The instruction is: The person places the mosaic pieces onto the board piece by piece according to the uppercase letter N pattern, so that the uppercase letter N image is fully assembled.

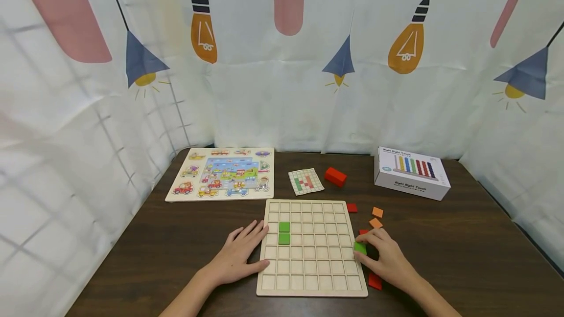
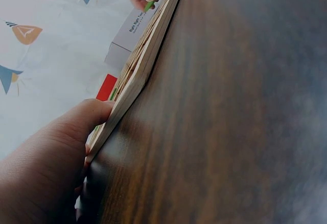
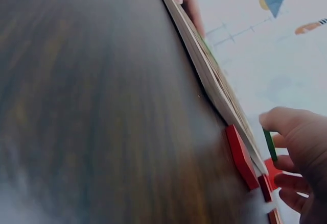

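Note:
A wooden grid board (image 1: 304, 287) lies on the table, with two green square tiles (image 1: 284, 233) set in neighbouring cells near its left side. My left hand (image 1: 240, 253) rests at the board's left edge, fingers stretched and thumb on the rim. In my right hand (image 1: 382, 253) a green square tile (image 1: 360, 247) is pinched between thumb and fingertips, at the board's right edge. The right wrist view shows this green tile (image 3: 269, 144) edge-on, above the red tiles (image 3: 241, 157) beside the board.
Right of the board lie orange tiles (image 1: 376, 223) and red tiles (image 1: 375, 281). Behind it are a patterned grid card (image 1: 306, 181), a red block (image 1: 335, 177), a picture puzzle (image 1: 176, 187) and a white box (image 1: 410, 184). A printed curtain (image 1: 282, 106) hangs behind the table.

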A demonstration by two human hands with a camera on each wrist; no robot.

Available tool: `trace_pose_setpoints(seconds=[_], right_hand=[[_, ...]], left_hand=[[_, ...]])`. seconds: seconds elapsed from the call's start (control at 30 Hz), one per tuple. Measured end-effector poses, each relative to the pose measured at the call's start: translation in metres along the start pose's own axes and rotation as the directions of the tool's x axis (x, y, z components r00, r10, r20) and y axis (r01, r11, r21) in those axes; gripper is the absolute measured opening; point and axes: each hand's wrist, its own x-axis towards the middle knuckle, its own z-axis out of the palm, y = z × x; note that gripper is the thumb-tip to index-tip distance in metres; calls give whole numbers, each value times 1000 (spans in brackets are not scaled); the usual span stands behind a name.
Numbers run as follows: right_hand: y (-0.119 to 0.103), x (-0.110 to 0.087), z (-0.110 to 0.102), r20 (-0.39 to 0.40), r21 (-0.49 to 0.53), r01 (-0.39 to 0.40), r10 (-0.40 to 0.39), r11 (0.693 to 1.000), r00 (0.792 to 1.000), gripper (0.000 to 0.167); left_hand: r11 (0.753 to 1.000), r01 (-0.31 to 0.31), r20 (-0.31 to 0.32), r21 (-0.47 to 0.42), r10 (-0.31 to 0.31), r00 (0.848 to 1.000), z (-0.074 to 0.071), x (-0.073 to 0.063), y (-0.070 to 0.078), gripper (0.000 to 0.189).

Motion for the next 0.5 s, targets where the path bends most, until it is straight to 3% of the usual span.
trace_pose_setpoints(seconds=[0.2, 0.5], right_hand=[[-10, 6, 3, 8, 25, 34, -35, 999, 999, 25], [-21, 16, 13, 7, 122, 151, -153, 981, 988, 24]], left_hand=[[1000, 5, 7, -2, -5, 1000, 1, -1, 0, 78], [1000, 4, 8, 4, -4, 1000, 0, 0, 0, 78]])
